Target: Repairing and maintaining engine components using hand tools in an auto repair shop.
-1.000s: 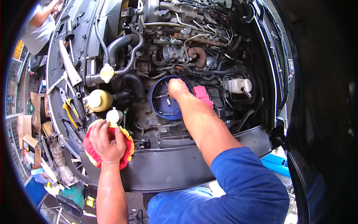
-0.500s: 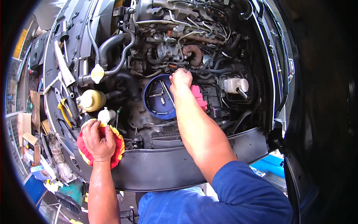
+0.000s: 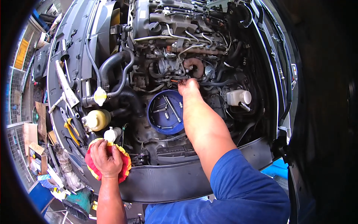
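My right hand (image 3: pixel 189 86) reaches into the engine bay, fingers bent and closed beside a dark bar-shaped part with an orange mark (image 3: pixel 178 80). What the fingertips grip is hidden. Just below it sits a round blue tray (image 3: pixel 150 120) holding a long metal extension bar (image 3: pixel 172 109), a socket (image 3: pixel 166 115) and several small metal pieces. My left hand (image 3: pixel 107 158) rests on a red cloth with a yellow edge (image 3: pixel 124 173) at the car's front left, thumb apart from the fingers.
Left of the tray stand a yellowish reservoir (image 3: pixel 97 120) and a white-capped reservoir (image 3: pixel 111 134). Yellow-handled pliers (image 3: pixel 71 131) and other tools lie along the left edge. A white reservoir (image 3: pixel 238 97) stands to the right; the engine (image 3: pixel 160 33) fills the far side.
The whole view has shifted, so the engine bay sits lower. My right hand has moved slightly farther in, closer to the orange-marked part. The pink thing beside the tray is now out of sight.
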